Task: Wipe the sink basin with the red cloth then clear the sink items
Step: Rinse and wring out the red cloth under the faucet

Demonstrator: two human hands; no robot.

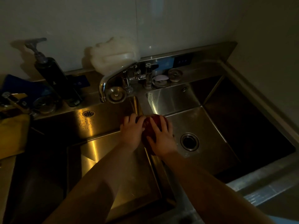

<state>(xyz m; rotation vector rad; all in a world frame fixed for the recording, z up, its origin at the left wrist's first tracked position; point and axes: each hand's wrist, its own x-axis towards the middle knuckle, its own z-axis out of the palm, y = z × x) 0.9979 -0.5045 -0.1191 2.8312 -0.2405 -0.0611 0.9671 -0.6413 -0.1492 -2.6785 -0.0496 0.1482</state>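
A double steel sink fills the dim view, with a left basin (123, 173) and a right basin (215, 130). The red cloth (148, 126) lies bunched on the divider between the basins. My left hand (131, 131) grips the cloth's left end, fingers curled over it. My right hand (161, 138) lies on top of the cloth with fingers spread and bent round it. Most of the cloth is hidden under both hands. The right basin's drain hole (189, 141) sits just right of my right hand.
The tap (113, 78) reaches out over the divider. A strainer plug (116, 94) lies under it. A black pump bottle (53, 73), a white cloth (111, 54), a soap dish (160, 79) and a second plug (175, 75) stand along the back ledge. Yellow and blue items (14, 110) crowd the left counter.
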